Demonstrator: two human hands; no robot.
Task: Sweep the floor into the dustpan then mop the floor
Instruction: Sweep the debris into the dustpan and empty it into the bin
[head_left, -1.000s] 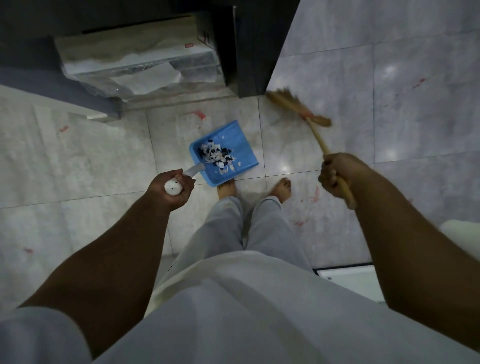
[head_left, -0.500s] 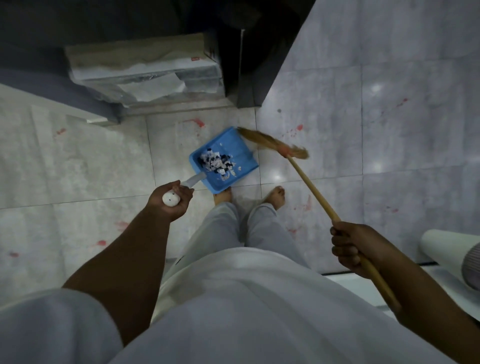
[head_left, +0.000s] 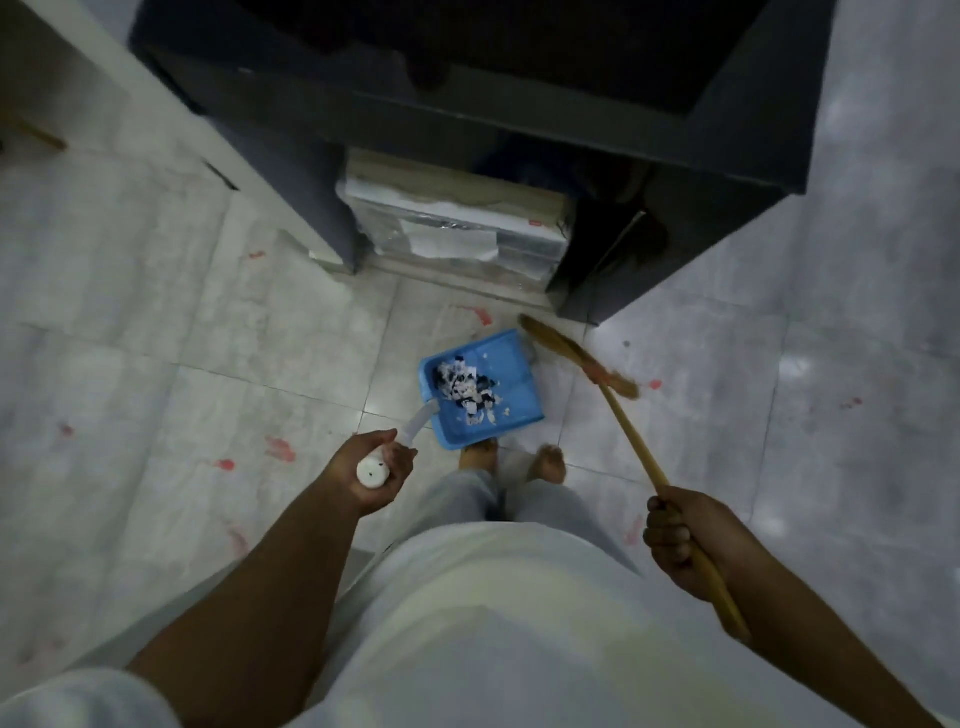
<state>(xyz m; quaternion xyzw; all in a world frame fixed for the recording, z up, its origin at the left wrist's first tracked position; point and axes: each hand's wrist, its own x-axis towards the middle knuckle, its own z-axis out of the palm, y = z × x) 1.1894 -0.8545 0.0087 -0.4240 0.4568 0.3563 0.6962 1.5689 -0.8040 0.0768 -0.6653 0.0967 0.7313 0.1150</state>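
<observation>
Blue dustpan (head_left: 514, 358) is low at the tiled floor (head_left: 208, 338) just ahead of the bare feet, with torn scraps (head_left: 465, 389) piled inside. The left hand (head_left: 376, 475) is curled tight round its white handle end. The right hand (head_left: 680, 540) is fisted round the wooden broom (head_left: 631, 441) stick, bristles just beside the pan's far right corner; whether pan or bristles touch the floor is unclear, and the frame is blurry.

The room is dim and looks a bit blue. Small bright spots shine on the floor tiles (head_left: 701, 395) at the right. Under the dark desk (head_left: 519, 119) it is almost black. The edges look bent and blurry, and everything is a little soft.
</observation>
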